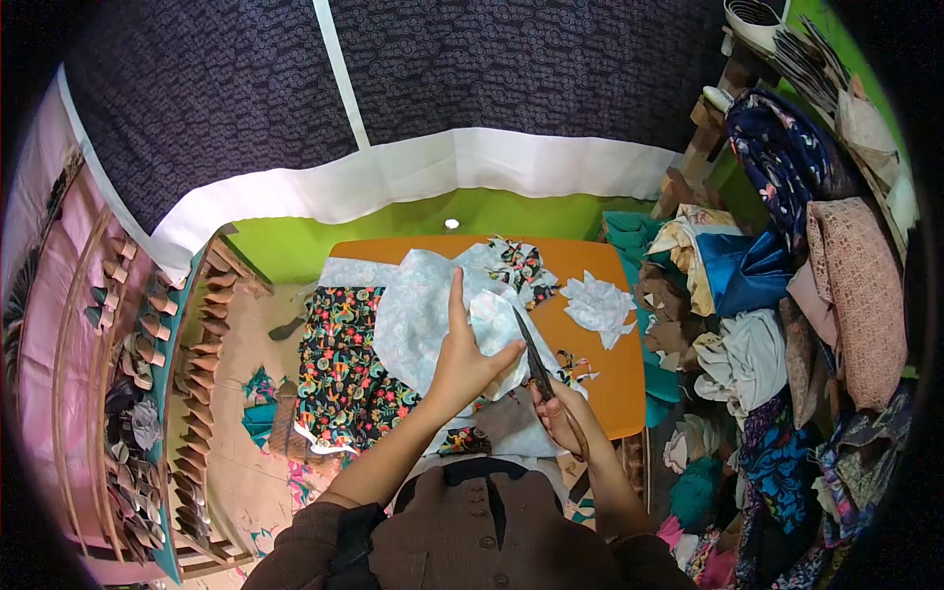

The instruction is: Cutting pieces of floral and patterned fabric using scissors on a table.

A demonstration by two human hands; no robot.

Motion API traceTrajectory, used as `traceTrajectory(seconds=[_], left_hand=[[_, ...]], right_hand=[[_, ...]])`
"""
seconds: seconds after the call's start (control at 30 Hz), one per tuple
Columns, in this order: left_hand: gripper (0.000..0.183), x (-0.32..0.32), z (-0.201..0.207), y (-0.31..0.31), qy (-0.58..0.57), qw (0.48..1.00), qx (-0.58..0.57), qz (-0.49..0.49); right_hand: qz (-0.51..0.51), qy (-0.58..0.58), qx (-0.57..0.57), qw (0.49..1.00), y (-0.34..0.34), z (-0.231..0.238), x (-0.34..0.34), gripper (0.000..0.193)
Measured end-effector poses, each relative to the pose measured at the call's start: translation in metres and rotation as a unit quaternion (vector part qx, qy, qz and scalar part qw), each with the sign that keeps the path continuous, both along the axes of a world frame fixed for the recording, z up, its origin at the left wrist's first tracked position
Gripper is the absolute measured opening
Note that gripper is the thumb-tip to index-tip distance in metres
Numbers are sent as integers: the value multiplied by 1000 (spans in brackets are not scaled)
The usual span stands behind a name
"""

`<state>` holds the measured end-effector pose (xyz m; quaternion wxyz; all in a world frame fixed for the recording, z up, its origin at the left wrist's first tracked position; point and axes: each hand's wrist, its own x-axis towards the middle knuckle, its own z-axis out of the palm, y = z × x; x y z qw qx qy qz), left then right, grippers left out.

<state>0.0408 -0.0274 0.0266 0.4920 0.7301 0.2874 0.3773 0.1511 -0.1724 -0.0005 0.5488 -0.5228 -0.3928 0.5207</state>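
Pale, whitish cloth (418, 320) lies in a loose heap on the table, partly over a black floral fabric (339, 364) with red and green print. Over the pale cloth is my left hand (464, 362), its index finger stretched out and thumb spread to the right; the other fingers are hard to make out. My right hand (560, 418) grips a pair of large dark scissors (534, 359) at the right edge of the cloth. The blades point up and away from me, beside the left thumb. Whether they touch the cloth, I cannot tell.
The orange table (610, 393) carries crumpled white scraps (598, 305) at its right and floral scraps (526, 265) at the back. Piled fabrics (752, 364) crowd the right side. A rack of shoe-shaped forms (202, 379) stands left. A dark curtain (492, 69) hangs behind.
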Motion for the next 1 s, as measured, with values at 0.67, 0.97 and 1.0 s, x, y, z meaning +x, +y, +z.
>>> traceTrajectory(seconds=[0.67, 0.97, 1.0], left_hand=[[108, -5, 14, 2, 124, 990, 13, -72], [109, -5, 9, 4, 87, 993, 0, -83], [109, -6, 10, 5, 105, 992, -3, -73]], right_hand=[[-18, -66, -15, 998, 0, -8, 3, 52], [-28, -12, -41, 999, 4, 9, 0, 66], [-21, 13, -36, 999, 4, 8, 1, 66]])
